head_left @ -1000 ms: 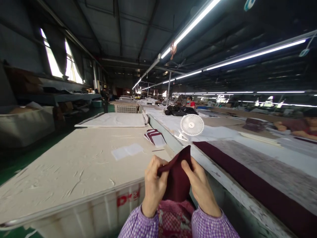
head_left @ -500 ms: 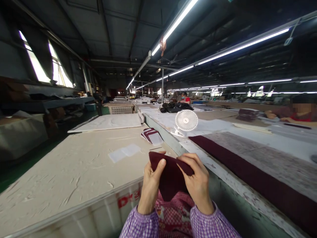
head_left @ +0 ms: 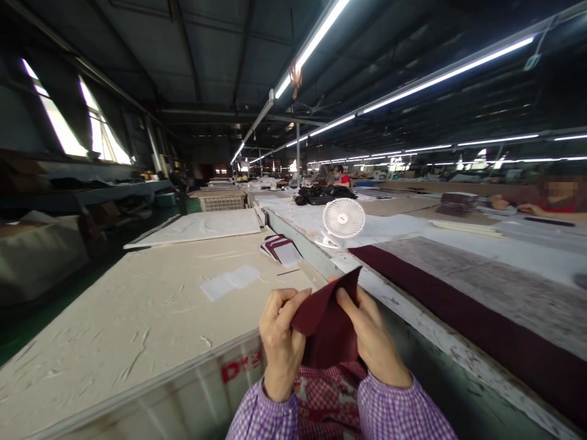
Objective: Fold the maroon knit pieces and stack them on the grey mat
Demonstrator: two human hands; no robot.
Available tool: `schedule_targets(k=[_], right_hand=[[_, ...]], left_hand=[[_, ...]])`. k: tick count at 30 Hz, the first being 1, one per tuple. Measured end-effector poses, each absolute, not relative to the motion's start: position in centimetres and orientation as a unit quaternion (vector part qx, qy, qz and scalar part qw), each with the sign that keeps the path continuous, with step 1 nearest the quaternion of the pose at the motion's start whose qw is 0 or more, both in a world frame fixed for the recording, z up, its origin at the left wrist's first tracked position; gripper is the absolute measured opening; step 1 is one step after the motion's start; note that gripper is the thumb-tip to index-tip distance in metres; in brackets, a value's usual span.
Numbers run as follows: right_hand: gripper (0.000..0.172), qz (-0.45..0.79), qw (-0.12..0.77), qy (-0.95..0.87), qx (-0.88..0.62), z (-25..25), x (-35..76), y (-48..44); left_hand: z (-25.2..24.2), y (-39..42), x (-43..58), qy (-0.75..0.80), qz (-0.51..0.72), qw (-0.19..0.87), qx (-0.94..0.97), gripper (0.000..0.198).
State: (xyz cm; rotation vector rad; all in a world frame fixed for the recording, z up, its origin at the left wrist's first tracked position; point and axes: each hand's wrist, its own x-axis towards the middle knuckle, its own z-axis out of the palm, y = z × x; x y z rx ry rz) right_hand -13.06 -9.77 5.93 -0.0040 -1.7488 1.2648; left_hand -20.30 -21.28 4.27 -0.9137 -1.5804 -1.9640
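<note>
A maroon fabric piece (head_left: 328, 333) is held up in front of me between both hands, its top edge tilted up towards the right. My left hand (head_left: 282, 327) pinches its left edge, fingers curled and thumb on top. My right hand (head_left: 369, 324) grips the right side, the thumb on the near face and the fingers behind, partly hidden. Beyond my hands, a small stack of maroon and white pieces (head_left: 281, 249) lies on the cream-covered table. Two thin white sheets (head_left: 230, 281) lie to the left of that stack.
A white fan (head_left: 343, 218) stands on the long table to the right. A maroon cloth strip (head_left: 458, 318) runs along that table's near side. Dark cloth (head_left: 323, 195) is heaped farther back. A co-worker (head_left: 550, 195) sits at the far right. A white board (head_left: 197, 226) lies ahead on the left.
The maroon piece has turned, its right corner now raised and its left edge lower. My left hand has shifted from a thumb-front hold to a curled pinch. The right thumb has moved onto the near face.
</note>
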Motion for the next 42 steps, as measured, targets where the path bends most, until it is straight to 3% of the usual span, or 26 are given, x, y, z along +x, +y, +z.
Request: schedule_targets(k=[2,5,6,9,11,16,18,21,27,30,32,34,37,39,40,42], right_hand=[[0.019,0.501,0.463,-0.731,0.008,5.9,-13.1,-9.7],[0.011,0.416,0.547,-0.726,0.014,5.9,-13.1,-9.6],[0.013,0.429,0.546,-0.720,0.007,5.9,-13.1,-9.5],[0.027,0.566,0.424,-0.707,-0.023,5.8,-13.2,-9.4],[0.031,0.584,0.390,-0.712,-0.029,5.8,-13.2,-9.5],[0.017,0.483,0.443,-0.755,-0.024,6.0,-13.0,-9.7],[0.018,0.501,0.422,-0.755,-0.022,6.0,-13.0,-9.6],[0.023,0.498,0.414,-0.762,-0.025,5.9,-13.1,-9.6],[0.014,0.322,0.532,-0.783,0.015,5.7,-13.4,-9.8],[0.019,0.428,0.471,-0.771,-0.006,5.6,-13.7,-9.3],[0.024,0.512,0.420,-0.749,-0.008,5.6,-13.7,-9.0],[0.018,0.511,0.435,-0.742,0.009,5.6,-13.5,-9.0],[0.006,0.363,0.559,-0.743,0.061,5.8,-13.2,-9.4],[0.007,0.308,0.599,-0.735,0.082,5.8,-13.3,-9.7],[0.008,0.327,0.594,-0.732,0.071,5.8,-13.4,-9.7],[0.014,0.432,0.540,-0.722,0.027,5.6,-13.7,-9.7]], left_hand=[[4.3,-21.3,-20.3,-0.568,-0.729,0.222,-0.310,0.015],[4.5,-21.1,-20.2,-0.561,-0.773,0.046,-0.291,0.026],[4.7,-21.0,-20.2,-0.563,-0.771,0.035,-0.296,0.026],[5.0,-21.0,-20.2,-0.566,-0.741,0.193,-0.305,0.013],[5.3,-21.1,-20.0,-0.557,-0.739,0.252,-0.283,0.011],[5.5,-21.7,-19.8,-0.468,-0.851,-0.074,-0.227,0.025],[5.3,-21.8,-20.1,-0.449,-0.857,-0.126,-0.220,0.027],[4.9,-21.6,-20.6,-0.469,-0.850,-0.107,-0.216,0.027],[4.7,-21.1,-20.8,-0.587,-0.774,0.072,-0.227,0.024],[5.2,-21.6,-20.6,-0.618,-0.688,0.210,-0.317,0.009],[5.4,-22.0,-20.5,-0.605,-0.644,0.260,-0.390,0.012],[5.4,-22.2,-20.5,-0.586,-0.671,0.214,-0.401,0.010],[5.0,-22.1,-20.7,-0.558,-0.762,-0.003,-0.329,0.022],[4.6,-22.0,-21.0,-0.548,-0.776,-0.097,-0.297,0.030],[4.4,-22.0,-21.1,-0.557,-0.770,-0.085,-0.299,0.030],[4.1,-22.1,-21.3,-0.587,-0.735,0.035,-0.336,0.025]])
